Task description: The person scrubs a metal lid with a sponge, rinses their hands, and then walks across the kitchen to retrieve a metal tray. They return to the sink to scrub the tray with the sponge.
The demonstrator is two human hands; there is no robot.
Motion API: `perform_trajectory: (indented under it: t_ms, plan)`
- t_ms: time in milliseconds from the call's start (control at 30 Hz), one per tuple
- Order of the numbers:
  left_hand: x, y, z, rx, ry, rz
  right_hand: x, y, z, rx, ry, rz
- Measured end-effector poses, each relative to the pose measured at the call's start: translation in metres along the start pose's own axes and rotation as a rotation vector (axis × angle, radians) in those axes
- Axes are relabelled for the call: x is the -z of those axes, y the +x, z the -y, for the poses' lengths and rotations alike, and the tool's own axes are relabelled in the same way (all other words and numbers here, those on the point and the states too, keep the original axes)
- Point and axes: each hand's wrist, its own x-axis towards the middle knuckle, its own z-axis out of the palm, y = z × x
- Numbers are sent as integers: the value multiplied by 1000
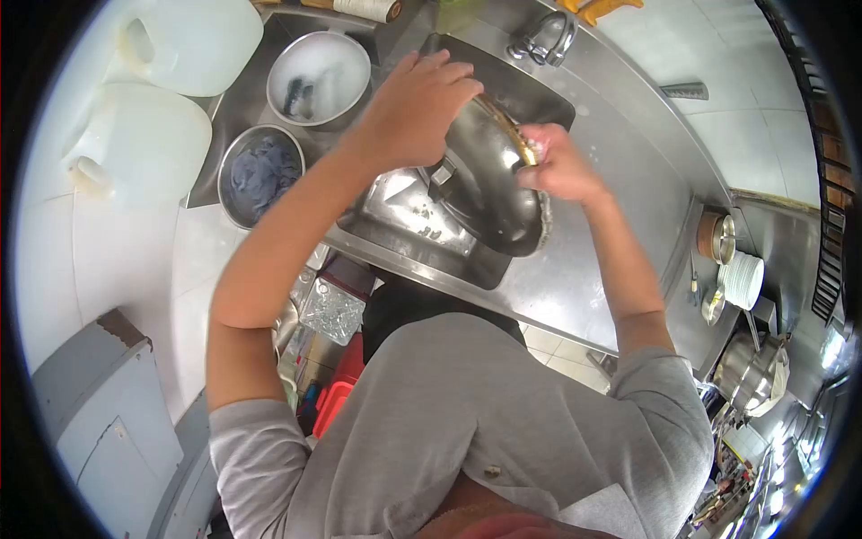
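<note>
A large oval metal lid (492,184) is tilted over the steel sink (503,269), its small square handle facing down and left. My right hand (558,163) is closed on the lid's right rim, with some foam on the fingers. Across the upper left edge of the lid lies my left hand (422,108), fingers bent over the rim; whatever lies under its palm is hidden. Below the lid, a wet metal surface (409,211) shows in the basin.
Left of the sink stand a white bowl (359,67) of foamy water and a metal bowl (224,193) with a grey-blue cloth. A faucet (543,40) rises behind. Large white jugs (148,144) are at the left. Stacked white plates (743,280) sit far right.
</note>
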Motion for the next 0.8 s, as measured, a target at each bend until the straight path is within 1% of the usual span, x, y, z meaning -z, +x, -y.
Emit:
perform_trajectory:
  t_ms: [100, 133, 167, 233, 267, 367, 400, 500, 533, 567, 633, 667, 700, 767, 800]
  plan:
    - [33, 23, -7, -17, -111, 165, 27, -12, 4, 119, 22, -6]
    - [49, 33, -10, -15, -146, 219, 30, -16, 5, 272, 49, -110]
    - [59, 39, -14, -12, -182, 271, 38, -19, 13, 234, 96, 18]
    - [65, 46, -24, 86, -275, 548, 60, -21, 37, 161, 179, 284]
    - [68, 46, -27, 142, -323, 684, 63, -17, 39, 122, 136, 329]
    - [39, 10, -19, 176, -538, 605, 55, 8, 35, 280, 97, 195]
    - [34, 0, -17, 257, -553, 607, 53, 22, 16, 312, 169, 163]
    - [19, -27, -4, 481, -609, 573, 29, 55, 3, 82, 461, -153]
    - [10, -37, 0, 553, -638, 547, 22, 66, 1, 105, 409, -144]
    - [0, -47, 4, 624, -671, 523, 13, 81, 6, 263, 246, -231]
    - [-29, -63, 13, 736, -787, 388, -10, 108, 21, 552, -91, -400]
    - [-42, -67, 18, 786, -845, 316, -24, 118, 40, 542, -81, -392]
    - [-49, -69, 22, 848, -888, 305, -39, 131, 60, 534, -69, -386]
    - [-60, -70, 33, 967, -960, 285, -67, 171, 77, 551, -147, -241]
    - [-79, -78, 41, 1037, -1055, 230, -84, 189, 86, 540, -318, -177]
